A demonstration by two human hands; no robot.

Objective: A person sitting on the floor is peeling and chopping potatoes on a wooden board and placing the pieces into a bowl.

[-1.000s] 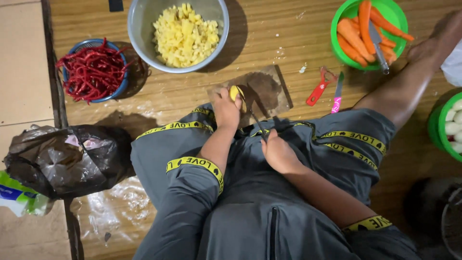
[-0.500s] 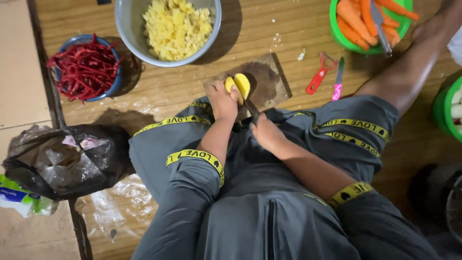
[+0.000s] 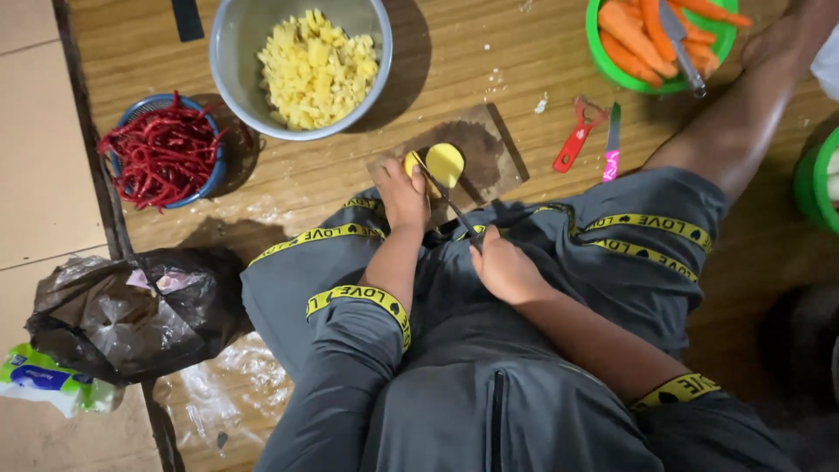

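Since before: my knife blade has come down across the potato, which now shows a cut face split in two; half a second ago it was whole under my fingers.
Package (image 3: 48, 385): white and green, at 8 o'clock of the scene, touching the dark bag.
Dark bag (image 3: 131, 315): crumpled plastic, just left of my left knee.
Blue basket (image 3: 162, 150): full of red chillies, at 10 o'clock from the board.
Metal bowl (image 3: 301, 65): holds diced yellow pieces, at 11 o'clock from the board, near it.
Left hand (image 3: 404, 194): fingers curled down on the left piece of the potato, pinning it to the board.
Potato (image 3: 434, 163): peeled, yellow, on the board's middle, at 12 o'clock from my lap.
Cutting board (image 3: 489, 153): dark wood, on the floor mat just past my knees.
Knife (image 3: 447, 199): thin blade running between the two potato pieces, handle toward 5 o'clock.
Right hand (image 3: 505, 267): closed in a fist round the knife handle.
Red peeler (image 3: 575, 138): at 3 o'clock from the board.
Pink-handled knife (image 3: 611, 144): just beside the peeler.
Green bowl (image 3: 664, 39): carrots and another knife inside, at 1 o'clock.
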